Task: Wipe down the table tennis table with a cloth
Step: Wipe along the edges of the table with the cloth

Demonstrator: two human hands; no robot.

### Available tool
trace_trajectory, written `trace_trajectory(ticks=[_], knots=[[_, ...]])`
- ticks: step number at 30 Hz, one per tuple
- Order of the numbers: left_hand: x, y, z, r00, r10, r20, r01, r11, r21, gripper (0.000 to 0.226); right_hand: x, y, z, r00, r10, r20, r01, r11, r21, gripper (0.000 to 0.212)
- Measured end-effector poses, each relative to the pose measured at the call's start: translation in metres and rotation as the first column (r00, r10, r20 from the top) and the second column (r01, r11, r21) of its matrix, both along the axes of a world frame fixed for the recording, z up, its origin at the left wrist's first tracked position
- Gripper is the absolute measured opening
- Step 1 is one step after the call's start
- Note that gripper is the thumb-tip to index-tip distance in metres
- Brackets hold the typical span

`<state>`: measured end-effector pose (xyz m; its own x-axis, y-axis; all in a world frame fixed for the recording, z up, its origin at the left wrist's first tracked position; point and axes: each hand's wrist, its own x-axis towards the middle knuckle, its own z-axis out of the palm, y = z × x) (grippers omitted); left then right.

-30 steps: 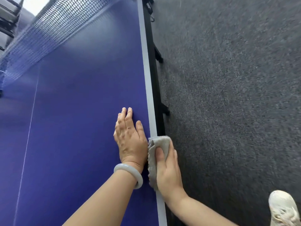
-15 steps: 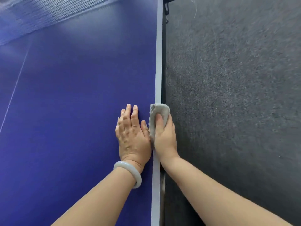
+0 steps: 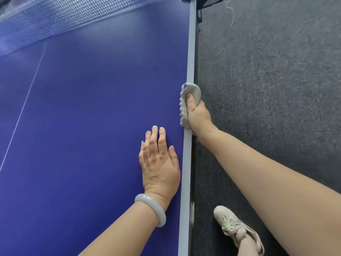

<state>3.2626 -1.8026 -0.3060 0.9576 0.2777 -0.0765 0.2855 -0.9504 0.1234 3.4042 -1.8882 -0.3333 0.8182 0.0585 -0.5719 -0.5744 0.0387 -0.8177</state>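
On the right edge of the blue surface (image 3: 92,117), a grey cloth (image 3: 195,91) is wrapped over the pale stripe. The right hand (image 3: 199,116) grips the cloth with its thumb on top. Its other fingers are hidden past the edge. The left hand (image 3: 159,163) lies flat on the surface just beside that edge, fingers (image 3: 154,139) straight and close together, with a pale bracelet (image 3: 150,207) on the wrist. A net (image 3: 55,17) crosses the far end. One shoe (image 3: 232,224) stands on the dark floor (image 3: 267,89).
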Motion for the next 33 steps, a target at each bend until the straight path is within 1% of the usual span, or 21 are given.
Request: trace_trajectory(ticks=[2,3,4,6,7,11,15,17,19,22,24,26,28,31,33], knots=[[0.005,0.001,0.009,0.998,-0.009,-0.058,0.015,0.995,0.094,0.054,0.0,-0.002,-0.006,0.999,0.046,-0.001,-0.046,0.999,-0.015,0.066],[0.011,0.003,0.015,0.995,-0.043,-0.086,0.055,0.988,0.145,0.052,0.001,-0.002,-0.007,0.999,0.05,-0.005,-0.05,0.999,-0.013,0.066],[0.021,0.007,0.021,0.99,-0.094,-0.106,0.11,0.98,0.165,0.048,0.003,-0.003,-0.006,0.999,0.037,-0.008,-0.037,0.999,0.0,0.065],[0.051,0.016,0.032,0.982,-0.171,-0.08,0.179,0.978,0.105,0.033,0.002,-0.005,-0.003,1.0,0.013,-0.002,-0.013,1.0,0.016,0.061],[0.07,0.019,0.035,0.981,-0.188,-0.053,0.191,0.979,0.069,0.031,0.001,-0.006,-0.002,1.0,0.019,0.001,-0.019,1.0,0.013,0.06],[0.162,0.019,0.033,0.987,-0.16,0.028,0.159,0.986,0.049,0.047,-0.001,-0.008,-0.004,0.999,0.043,0.005,-0.044,0.998,0.04,0.056],[0.231,0.015,0.012,0.992,-0.126,-0.006,0.127,0.991,0.038,0.052,0.0,-0.009,-0.006,0.999,0.037,0.015,-0.037,0.999,0.037,0.057],[0.241,0.015,0.002,0.995,-0.091,0.032,0.09,0.996,0.017,0.052,-0.002,-0.006,-0.004,0.999,0.034,0.017,-0.035,0.999,0.019,0.06],[0.242,0.016,-0.001,0.995,-0.072,0.075,0.073,0.997,-0.007,0.051,0.013,-0.003,0.0,1.0,-0.006,0.026,0.006,1.0,-0.012,0.06],[0.241,0.019,-0.003,0.992,-0.084,0.089,0.085,0.996,-0.009,0.051,0.081,0.004,0.003,0.994,-0.099,0.034,0.101,0.993,-0.062,0.059],[0.241,0.018,-0.003,0.992,-0.084,0.091,0.087,0.996,-0.021,0.051,0.135,0.003,0.003,0.994,-0.109,0.032,0.111,0.991,-0.069,0.061],[0.241,0.017,-0.002,0.992,-0.085,0.092,0.088,0.996,-0.026,0.052,0.162,0.002,-0.001,0.993,-0.11,0.049,0.113,0.992,-0.051,0.063],[0.24,0.016,-0.001,0.993,-0.076,0.093,0.079,0.997,-0.023,0.053,0.146,0.004,-0.001,0.994,-0.08,0.072,0.084,0.995,-0.058,0.066],[0.24,0.014,0.0,0.994,-0.081,0.078,0.082,0.997,-0.005,0.058,0.091,0.005,0.006,0.991,-0.053,0.12,0.064,0.994,-0.094,0.074],[0.239,0.015,0.001,0.994,-0.085,0.071,0.085,0.996,0.009,0.06,0.087,0.005,0.006,0.99,-0.035,0.135,0.049,0.993,-0.105,0.074]])
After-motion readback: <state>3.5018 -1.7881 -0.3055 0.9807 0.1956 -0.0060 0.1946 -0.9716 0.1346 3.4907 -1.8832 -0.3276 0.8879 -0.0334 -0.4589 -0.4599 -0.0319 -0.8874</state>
